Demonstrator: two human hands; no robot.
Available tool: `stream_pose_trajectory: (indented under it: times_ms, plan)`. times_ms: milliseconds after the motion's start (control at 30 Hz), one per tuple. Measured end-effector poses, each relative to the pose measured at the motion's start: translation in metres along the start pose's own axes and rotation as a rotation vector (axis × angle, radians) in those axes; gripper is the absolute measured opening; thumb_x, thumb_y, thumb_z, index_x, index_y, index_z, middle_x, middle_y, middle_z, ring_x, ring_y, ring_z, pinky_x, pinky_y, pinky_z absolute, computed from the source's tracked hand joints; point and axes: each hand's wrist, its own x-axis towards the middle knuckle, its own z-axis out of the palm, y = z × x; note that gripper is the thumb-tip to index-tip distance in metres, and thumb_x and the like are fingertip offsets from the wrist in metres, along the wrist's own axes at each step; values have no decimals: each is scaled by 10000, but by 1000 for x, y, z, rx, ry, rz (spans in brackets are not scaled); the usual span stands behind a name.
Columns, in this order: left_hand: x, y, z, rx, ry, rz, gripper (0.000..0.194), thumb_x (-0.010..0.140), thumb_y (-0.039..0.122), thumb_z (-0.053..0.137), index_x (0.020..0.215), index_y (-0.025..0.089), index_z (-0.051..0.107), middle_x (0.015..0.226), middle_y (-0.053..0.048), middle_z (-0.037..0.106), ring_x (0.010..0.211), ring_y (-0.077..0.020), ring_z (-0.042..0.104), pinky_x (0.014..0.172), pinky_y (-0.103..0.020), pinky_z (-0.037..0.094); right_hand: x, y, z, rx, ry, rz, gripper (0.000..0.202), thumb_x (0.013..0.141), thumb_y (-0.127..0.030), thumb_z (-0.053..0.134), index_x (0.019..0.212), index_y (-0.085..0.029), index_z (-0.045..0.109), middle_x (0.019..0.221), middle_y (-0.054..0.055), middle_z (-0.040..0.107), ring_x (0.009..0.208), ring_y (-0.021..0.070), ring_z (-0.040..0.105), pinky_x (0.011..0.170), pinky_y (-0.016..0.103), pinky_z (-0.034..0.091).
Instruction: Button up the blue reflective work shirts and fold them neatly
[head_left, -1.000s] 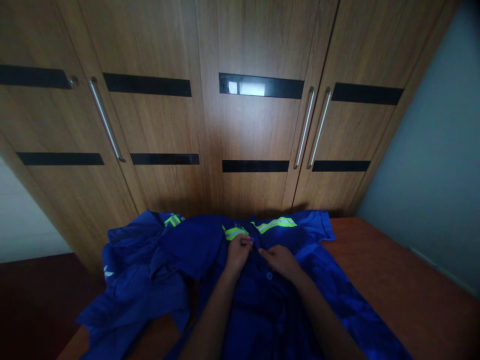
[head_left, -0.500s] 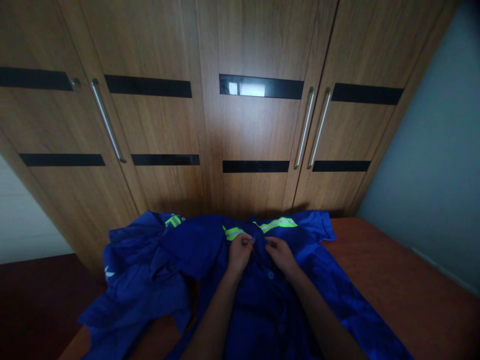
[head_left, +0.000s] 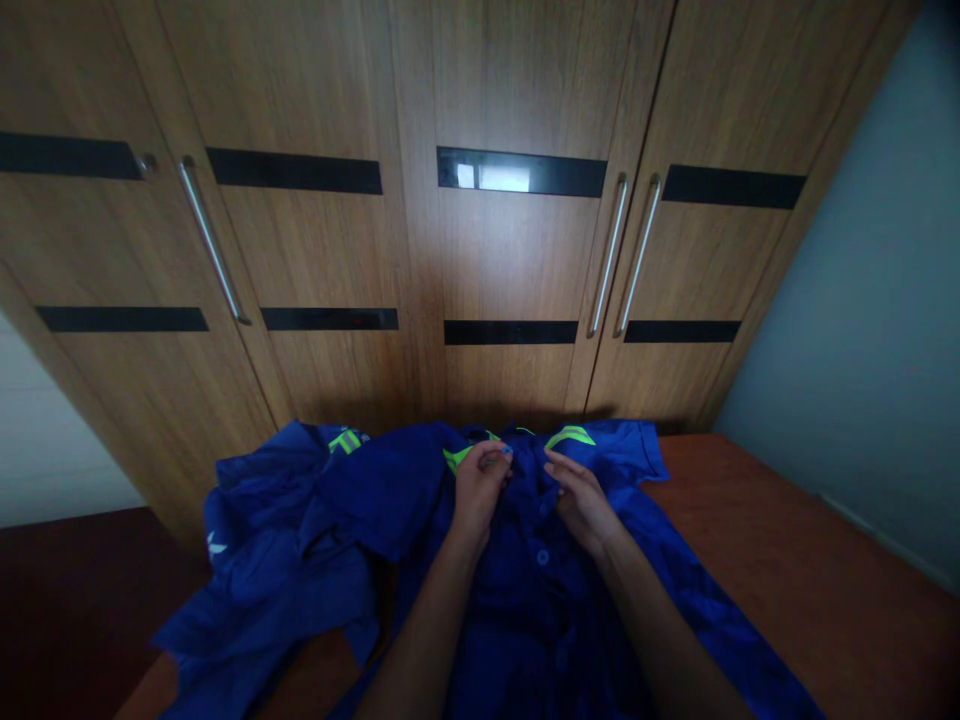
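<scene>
A dark blue work shirt [head_left: 517, 620] with yellow-green reflective strips lies front up before me, its round buttons running down the middle. My left hand [head_left: 478, 490] pinches the shirt's front edge near the top, with a small blue button [head_left: 507, 451] at the fingertips. Just to the right, my right hand [head_left: 589, 505] rests against the other side of the shirt front, its fingers stretched out and loosely apart. Lower down, between the forearms, another button [head_left: 543, 557] shows. The fabric under both palms is hidden.
A second blue garment [head_left: 277, 560] lies crumpled on the left. Both garments are on a reddish-brown surface [head_left: 780, 560]. Behind stands a wooden wardrobe [head_left: 510, 260] with long metal handles, and a pale wall [head_left: 862, 350] rises at the right.
Both hands have moved slightly up toward the collar, lifting the shirt front. My right hand has shifted right, and its fingers have straightened from a curled pinch.
</scene>
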Motion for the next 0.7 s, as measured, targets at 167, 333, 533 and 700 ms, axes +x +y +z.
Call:
stream_pose_trajectory:
  times_ms: [167,333,533,700]
  plan:
    - [-2,5,7,54,-46,80,182,682,273,676,837,178,668,714,-3,649,585,-119,576,528,-207,431,-4,-5,-2,19,-22,3,362,605,-251,739,962,-206,704,687,-7,675,576,132,561,566,258,445]
    - [-1,9,7,97,-26,109,167,718,259,637,861,187,683,740,-11,655,609,-127,577,558,-219,439,-7,-8,-3,58,-79,10,379,618,-194,685,997,-210,704,687,-15,687,501,101,510,496,220,401]
    - [-5,10,13,99,-70,112,180,699,269,655,853,176,664,740,-11,647,597,-124,583,561,-223,450,-9,-7,-1,-22,-162,-12,417,617,-186,655,1031,-223,692,830,3,717,622,135,587,572,238,437]
    - [-8,4,20,128,-75,168,170,634,143,665,794,184,623,709,17,619,611,-113,574,575,-207,441,-9,-5,0,8,-166,-28,371,601,-178,683,968,-227,710,866,6,724,703,155,618,637,251,455]
